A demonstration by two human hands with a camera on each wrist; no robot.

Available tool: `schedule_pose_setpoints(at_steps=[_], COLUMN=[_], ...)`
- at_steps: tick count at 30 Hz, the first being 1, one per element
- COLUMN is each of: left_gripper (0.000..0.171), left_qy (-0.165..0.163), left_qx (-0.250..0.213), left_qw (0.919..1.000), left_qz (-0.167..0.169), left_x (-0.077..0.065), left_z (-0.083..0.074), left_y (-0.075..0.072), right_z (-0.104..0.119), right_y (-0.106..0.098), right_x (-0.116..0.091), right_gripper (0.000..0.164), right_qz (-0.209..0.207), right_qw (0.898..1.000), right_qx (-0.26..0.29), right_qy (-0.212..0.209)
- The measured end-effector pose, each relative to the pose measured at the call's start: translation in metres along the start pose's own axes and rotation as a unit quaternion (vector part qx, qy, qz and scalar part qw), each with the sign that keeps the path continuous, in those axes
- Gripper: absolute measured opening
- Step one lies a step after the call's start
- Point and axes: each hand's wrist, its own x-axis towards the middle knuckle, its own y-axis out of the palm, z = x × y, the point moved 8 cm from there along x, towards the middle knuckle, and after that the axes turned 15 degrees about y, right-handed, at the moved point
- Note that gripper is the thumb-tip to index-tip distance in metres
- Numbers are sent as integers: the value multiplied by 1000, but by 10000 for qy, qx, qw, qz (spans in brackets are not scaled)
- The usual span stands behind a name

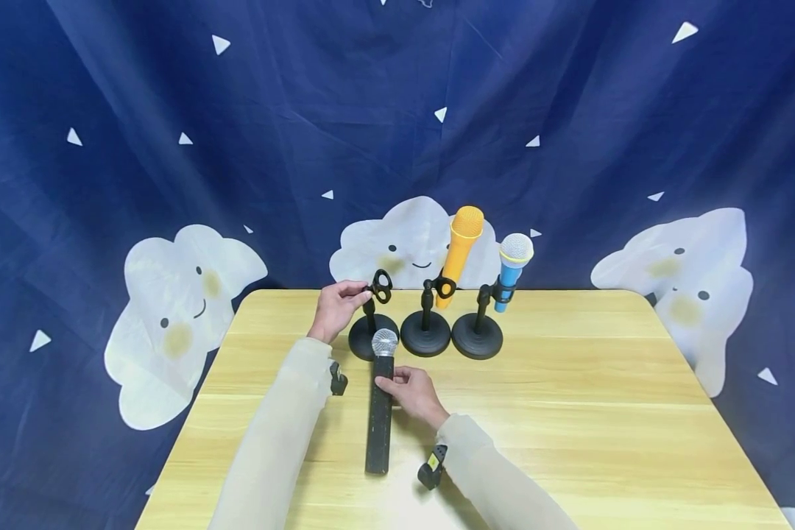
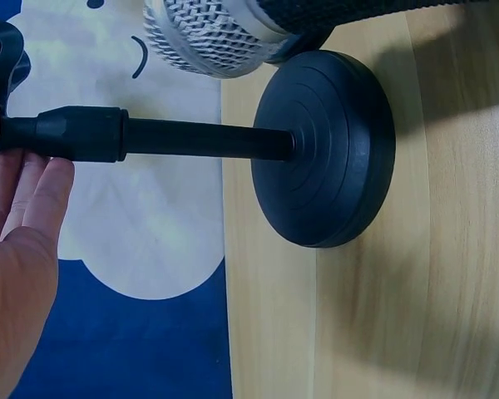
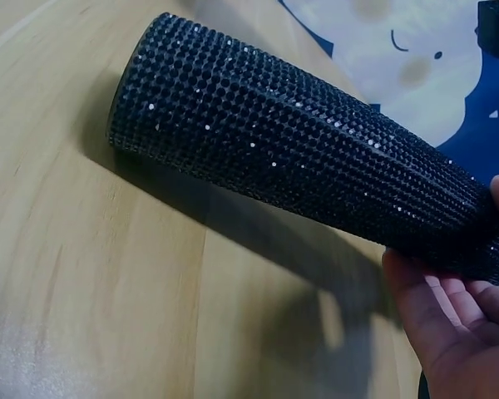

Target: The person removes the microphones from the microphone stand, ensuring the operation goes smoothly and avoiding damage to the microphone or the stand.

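Note:
My right hand [image 1: 419, 394] grips a black microphone [image 1: 380, 419] with a silver mesh head, thumb on one side and fingers on the other. Its body is studded with small dark beads, as the right wrist view shows, and it is held tilted over the table. At the back left, my left hand [image 1: 334, 308] pinches the top of a black microphone stand [image 2: 208, 138], just below its ring-shaped clip [image 1: 382, 286]. That clip holds no microphone. The stand's round base [image 2: 324, 150] rests on the table, and the microphone's head is close in front of it.
To the right, a middle stand [image 1: 426, 335] holds an orange microphone [image 1: 462, 239], and another stand [image 1: 478, 337] holds a blue microphone [image 1: 510, 276] with a white head. The wooden table [image 1: 570, 412] ends against a dark blue curtain [image 1: 397, 110] with clouds.

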Motion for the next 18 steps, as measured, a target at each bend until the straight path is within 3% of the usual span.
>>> schedule_pose_setpoints(at_steps=[18], left_gripper=[30], left_qy=[-10], left_qx=[-2], left_qw=[10000], left_qz=[38], left_x=[-1], left_z=[-2], left_y=[1], right_z=[-13], right_y=[-5], right_x=[7], right_gripper=[40], right_qz=[-272], right_qw=[9980], right_qx=[-540], right_qy=[189])
